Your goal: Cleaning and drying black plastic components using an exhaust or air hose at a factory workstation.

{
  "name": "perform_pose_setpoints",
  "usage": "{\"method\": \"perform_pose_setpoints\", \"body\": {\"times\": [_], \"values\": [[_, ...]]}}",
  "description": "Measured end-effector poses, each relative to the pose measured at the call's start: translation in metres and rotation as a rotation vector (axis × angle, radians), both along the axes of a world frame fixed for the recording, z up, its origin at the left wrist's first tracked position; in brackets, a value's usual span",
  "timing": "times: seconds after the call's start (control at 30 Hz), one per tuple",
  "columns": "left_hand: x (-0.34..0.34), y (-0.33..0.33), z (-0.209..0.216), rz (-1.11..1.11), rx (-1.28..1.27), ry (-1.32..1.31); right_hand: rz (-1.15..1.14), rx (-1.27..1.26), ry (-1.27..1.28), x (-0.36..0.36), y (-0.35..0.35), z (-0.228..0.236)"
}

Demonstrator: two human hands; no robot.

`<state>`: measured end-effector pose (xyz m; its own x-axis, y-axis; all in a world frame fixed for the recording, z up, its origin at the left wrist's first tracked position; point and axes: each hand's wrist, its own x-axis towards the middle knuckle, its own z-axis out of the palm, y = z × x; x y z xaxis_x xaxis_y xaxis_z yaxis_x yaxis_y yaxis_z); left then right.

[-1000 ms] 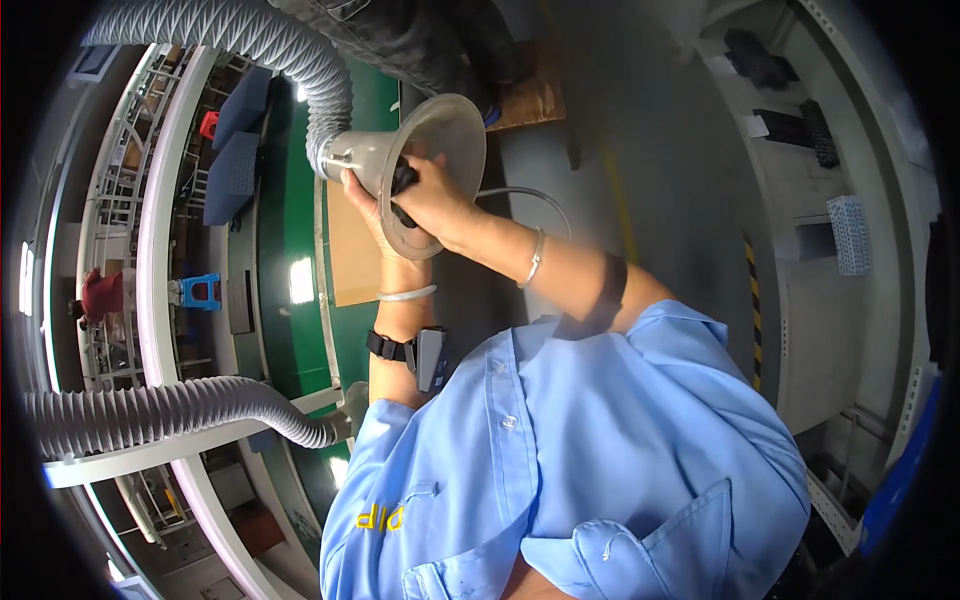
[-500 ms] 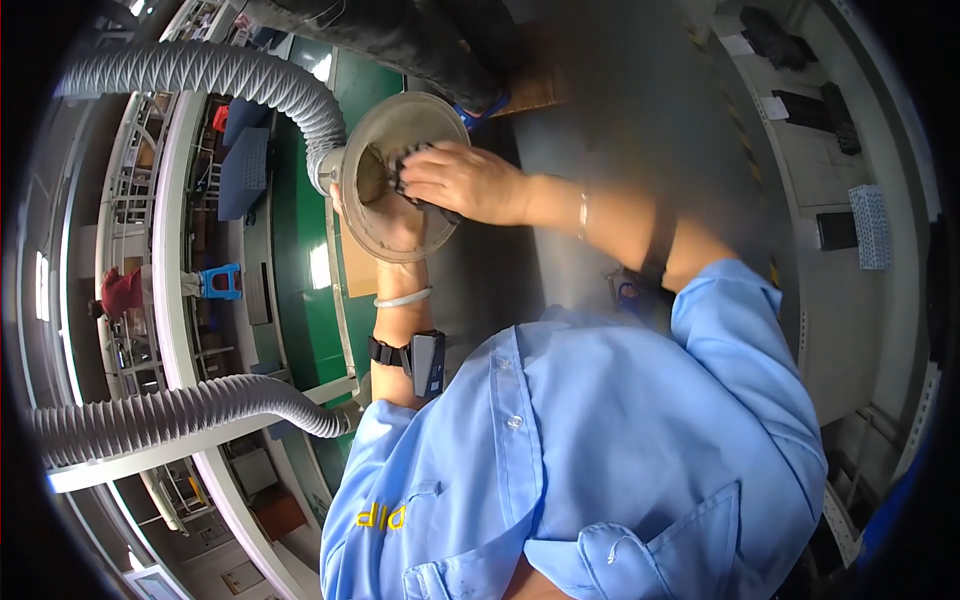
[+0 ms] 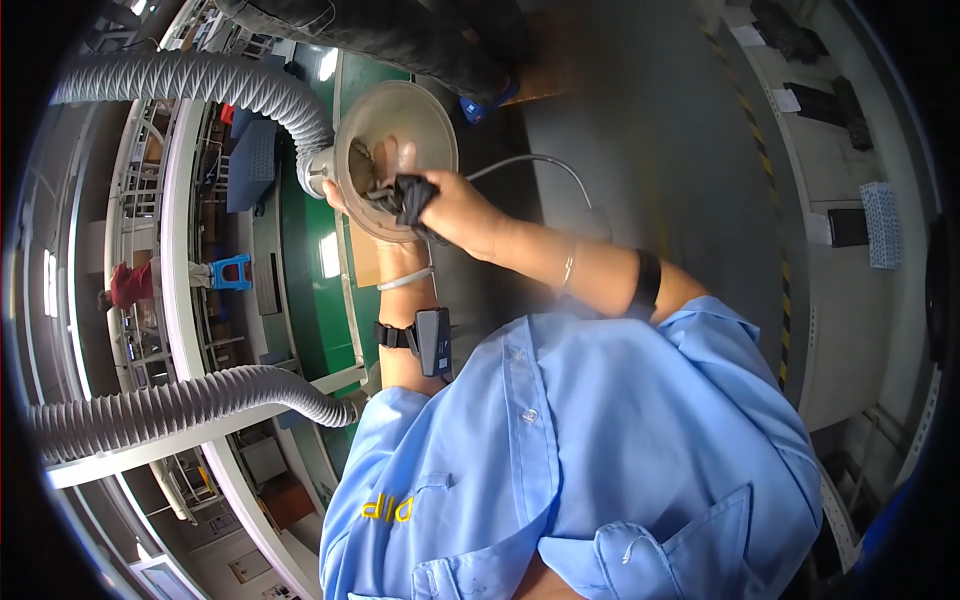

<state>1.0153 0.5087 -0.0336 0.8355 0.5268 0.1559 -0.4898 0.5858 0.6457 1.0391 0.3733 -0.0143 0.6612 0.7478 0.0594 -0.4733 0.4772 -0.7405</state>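
A translucent, funnel-shaped hood (image 3: 432, 125) sits on the end of a grey ribbed duct, its wide mouth turned toward me. Dark dirt shows inside, near its neck. My left hand (image 3: 334, 197) is closed around the hood from behind; one part shows beside the neck, and fingers show dimly through the wall. A bunched black cloth (image 3: 412, 200) is gripped in my right hand (image 3: 458, 212), at the hood's lower right rim and partly within its mouth. The fingertips of that hand are hidden by the cloth.
The ribbed duct (image 3: 215, 80) runs off to the left; a second ribbed duct (image 3: 190, 405) lies lower. Behind the hood is a green worktop (image 3: 312, 265). Another person's dark-clothed legs (image 3: 400, 45) are close at the top. A blue stool (image 3: 231, 272) stands far left.
My right hand has moved down from inside the mouth to the lower right rim, and the black cloth is now more bunched. The hood has shifted slightly up and left.
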Motion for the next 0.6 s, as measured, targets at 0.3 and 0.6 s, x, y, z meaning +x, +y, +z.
{"method": "perform_pose_setpoints", "body": {"times": [0.3, 0.6], "values": [[0.002, -0.013, 0.006, -0.154, 0.021, -0.024, -0.326, 0.008, 0.233, -0.006, 0.043, 0.045], [-0.003, -0.014, -0.001, 0.091, 0.049, 0.204, -0.525, -0.128, -1.145, -0.025, -0.030, -0.009]]}}
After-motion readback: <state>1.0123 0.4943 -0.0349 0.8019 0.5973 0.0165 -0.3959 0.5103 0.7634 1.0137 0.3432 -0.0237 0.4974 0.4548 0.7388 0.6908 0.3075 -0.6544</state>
